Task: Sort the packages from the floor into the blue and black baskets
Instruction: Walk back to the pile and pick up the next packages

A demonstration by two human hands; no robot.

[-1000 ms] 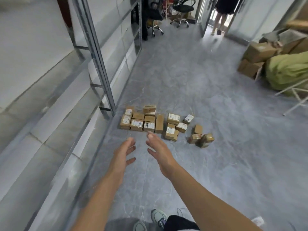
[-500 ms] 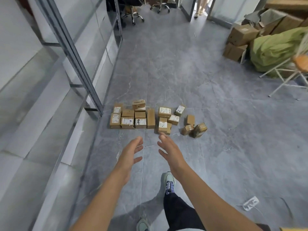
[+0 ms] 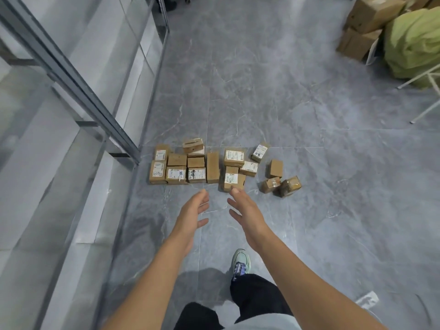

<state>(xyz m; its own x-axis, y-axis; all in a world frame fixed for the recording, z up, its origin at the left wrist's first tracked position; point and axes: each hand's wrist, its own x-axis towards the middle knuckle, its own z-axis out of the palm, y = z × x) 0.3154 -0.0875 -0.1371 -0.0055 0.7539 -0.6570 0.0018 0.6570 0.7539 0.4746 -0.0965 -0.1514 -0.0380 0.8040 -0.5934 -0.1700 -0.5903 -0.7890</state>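
- Packages (image 3: 212, 166) are lying in a loose cluster on the grey floor (image 3: 273, 91), by the foot of a metal rack (image 3: 71, 75); none is being held.
- I am reaching with my left hand (image 3: 192, 215) and right hand (image 3: 245, 215), fingers spread and empty, just short of the cluster.
- As I judge it, I am going for a first pick; that is calling for bending lower and closing on the nearest labelled box (image 3: 231, 179).
- The blue and black baskets are not showing, so I cannot tell their contents.
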